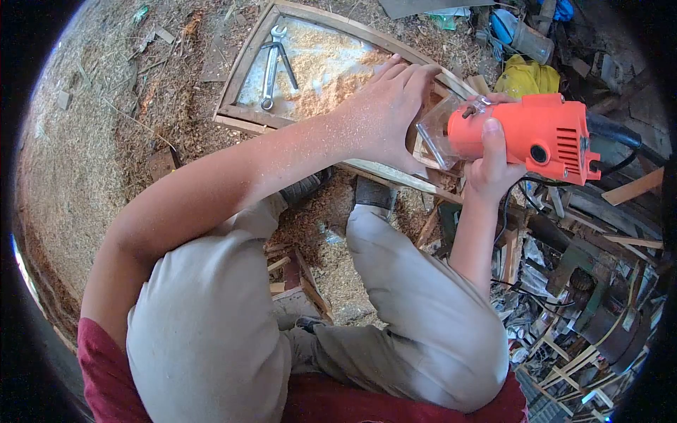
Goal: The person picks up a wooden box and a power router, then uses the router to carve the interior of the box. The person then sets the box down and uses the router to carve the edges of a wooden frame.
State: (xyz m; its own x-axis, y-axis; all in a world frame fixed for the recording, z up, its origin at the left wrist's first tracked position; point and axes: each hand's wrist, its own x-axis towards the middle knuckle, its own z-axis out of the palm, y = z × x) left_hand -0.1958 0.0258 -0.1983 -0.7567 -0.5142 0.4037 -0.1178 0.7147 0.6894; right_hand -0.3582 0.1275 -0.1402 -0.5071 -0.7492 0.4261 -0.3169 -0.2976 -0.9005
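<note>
An orange power tool (522, 137) with a clear plate at its left end lies over the right part of a wooden frame (243, 56). My right hand (491, 158) is wrapped round the tool's body from below. Sawdust dots my left hand (395, 113), which rests on the frame just left of the tool; its fingers are spread, and some fingertips are hidden beyond the frame piece. Inside the frame, a metal wrench (270, 74) and a dark hex key (288, 67) lie beside a heap of sawdust (324, 70).
My knees (204, 310) and shoes (372, 192) are below the frame. A yellow bag (529, 76) and a clear plastic container (532, 42) lie at the upper right. Wood scraps (635, 187) and other debris cover the right side. A black cord runs from the tool.
</note>
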